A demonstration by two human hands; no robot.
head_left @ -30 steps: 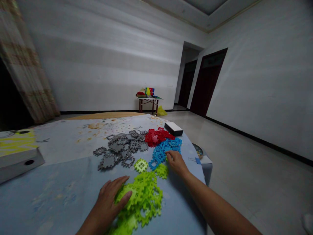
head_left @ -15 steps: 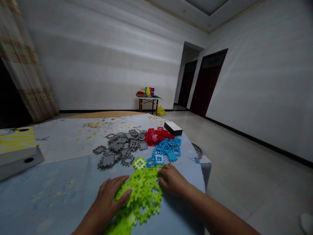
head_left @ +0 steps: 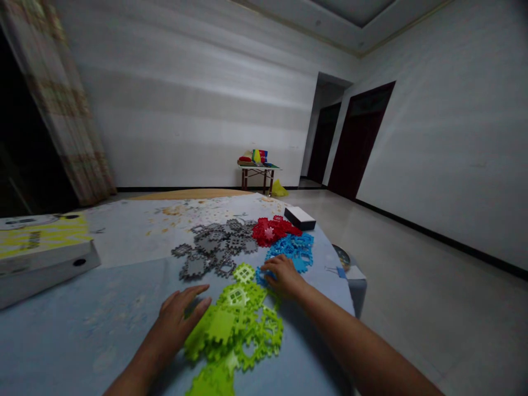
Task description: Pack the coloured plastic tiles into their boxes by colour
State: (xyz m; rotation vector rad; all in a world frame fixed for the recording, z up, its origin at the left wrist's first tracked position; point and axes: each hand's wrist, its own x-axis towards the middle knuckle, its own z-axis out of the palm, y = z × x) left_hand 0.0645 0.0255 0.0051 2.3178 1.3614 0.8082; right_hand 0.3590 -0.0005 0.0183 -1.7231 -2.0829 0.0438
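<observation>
Left hand [head_left: 175, 315], spread, lies just left of lime-green toothed plates [head_left: 223, 325]; right hand [head_left: 285, 276], curled, contents unclear, at blue toothed plates [head_left: 301, 264] beyond them.

Dim room with plain white walls [head_left: 198, 110] and a pale, glossy floor [head_left: 396, 264]
A beige patterned fabric curtain [head_left: 70, 104] hangs at left; a small dark-legged table [head_left: 259, 167] stands by the far wall, lit in soft bands; a dark reddish-brown door [head_left: 362, 146] is set at right.

I can read no lettering here; marks on the yellow-and-white oblong cardboard box [head_left: 53, 237] are too blurred.
</observation>
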